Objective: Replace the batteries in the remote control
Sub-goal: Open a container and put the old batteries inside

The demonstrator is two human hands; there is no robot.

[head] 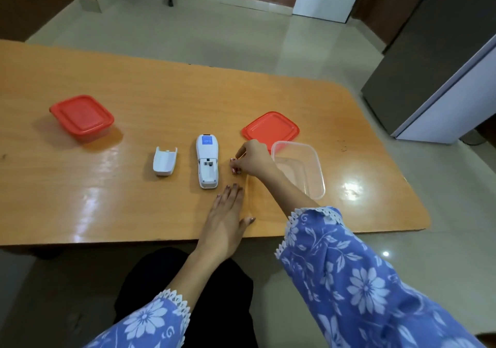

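A white remote control (207, 161) lies face down mid-table, its battery compartment uncovered and seemingly empty. Its detached white battery cover (164, 160) rests to the left. My right hand (253, 158) hovers just right of the remote, fingertips pinched on a small reddish battery (235, 167) at the table surface; most of the battery is hidden by my fingers. My left hand (226, 217) lies flat on the table, fingers together, just below and right of the remote's near end, holding nothing.
An open clear plastic container (315, 172) sits right of my right hand, its red lid (271, 128) lying behind it. A closed red-lidded container (82, 117) stands at the left. The wooden table (107, 200) ends near my lap; a grey cabinet stands at right.
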